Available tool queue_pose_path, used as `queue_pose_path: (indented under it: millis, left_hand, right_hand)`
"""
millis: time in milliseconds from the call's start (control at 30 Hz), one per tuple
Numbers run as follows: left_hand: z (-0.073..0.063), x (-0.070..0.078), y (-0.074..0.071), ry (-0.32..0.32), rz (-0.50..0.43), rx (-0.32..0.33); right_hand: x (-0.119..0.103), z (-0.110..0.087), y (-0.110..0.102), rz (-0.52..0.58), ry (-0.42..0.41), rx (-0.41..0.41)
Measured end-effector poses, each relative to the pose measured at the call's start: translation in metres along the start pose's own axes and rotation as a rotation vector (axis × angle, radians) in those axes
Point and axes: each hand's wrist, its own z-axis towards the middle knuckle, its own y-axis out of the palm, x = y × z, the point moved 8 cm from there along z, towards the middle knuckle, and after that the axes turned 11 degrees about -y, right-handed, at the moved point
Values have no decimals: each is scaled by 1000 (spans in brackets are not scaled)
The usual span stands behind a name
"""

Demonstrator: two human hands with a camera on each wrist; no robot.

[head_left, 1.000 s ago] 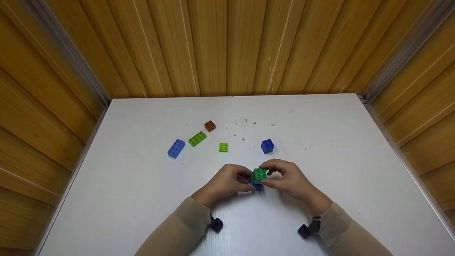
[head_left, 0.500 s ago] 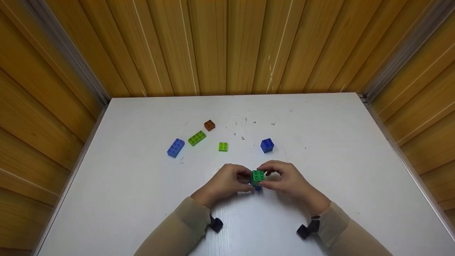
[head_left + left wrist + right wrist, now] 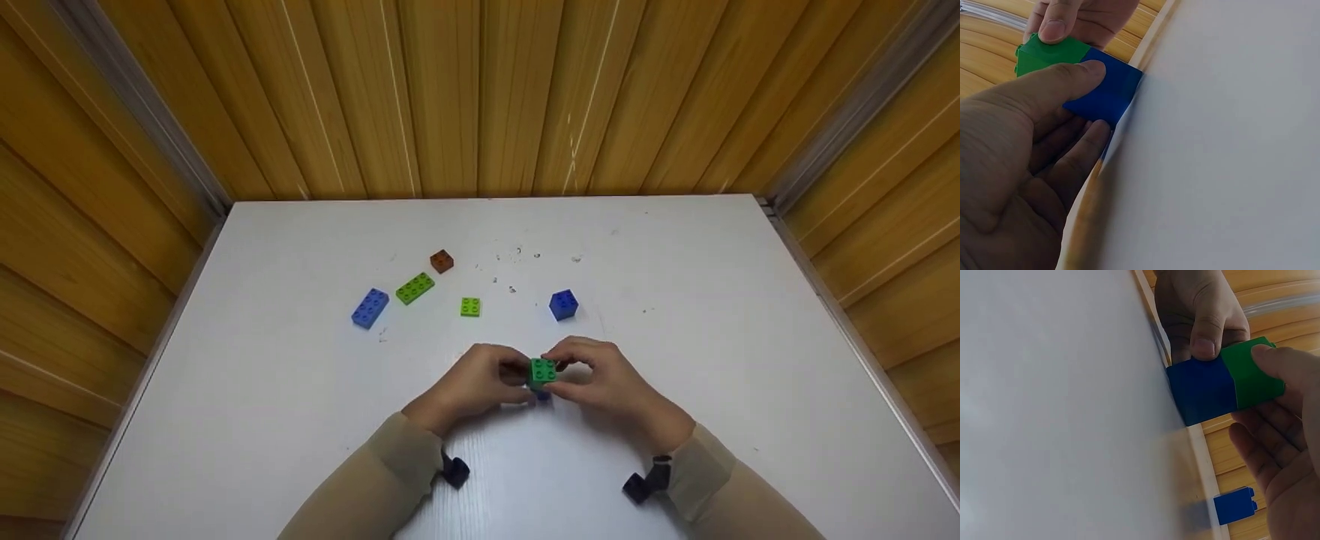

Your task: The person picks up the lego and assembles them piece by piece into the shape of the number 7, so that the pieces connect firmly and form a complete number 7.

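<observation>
A green four-stud toy brick (image 3: 543,370) sits squarely on top of a blue toy brick (image 3: 1112,84), their faces flush in both wrist views. The blue brick stands on the white table. My left hand (image 3: 480,382) grips the blue brick from the left, thumb on its near face. From the right, my right hand (image 3: 604,379) pinches the green brick, its thumb (image 3: 1275,360) across the near face. In the head view the green brick and the fingers hide most of the blue one.
Beyond the hands lie a dark blue brick (image 3: 564,304), a small lime brick (image 3: 470,307), a longer lime brick (image 3: 415,288), a long blue brick (image 3: 370,308) and a brown brick (image 3: 442,261). Wood-patterned panels (image 3: 480,97) rise behind the white table (image 3: 247,375).
My right hand has shifted slightly left with the green brick, which now lines up over the blue brick. My left hand has stayed in place, holding the blue brick.
</observation>
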Motion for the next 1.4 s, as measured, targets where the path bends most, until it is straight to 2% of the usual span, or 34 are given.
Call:
queue_pose_path:
  millis: [267,433,600,733,900,1000,1200,1400]
  left_hand:
    - [-3,10,-3,78,11,14]
    - [-5,16,-8,102,88,28]
    - [-7,22,-13,134,165,58]
    - [-7,22,-13,131,174,58]
    - [-5,18,-9,102,162,54]
    - [-4,15,-6,68,149,48]
    - [-3,7,-3,-1,120,25]
    - [-3,7,-3,-16,107,21]
  right_hand:
    - [0,4,0,23,12,-29]
    - [0,7,0,20,19,-38]
    - [-1,12,1,23,-16,-21]
    - [2,11,2,40,-8,-33]
    - [5,8,-7,-13,39,-57]
    - [7,6,-22,-49,89,-18]
    - [20,12,-57,-91,199,115]
    - [37,26,-82,-95,267,216]
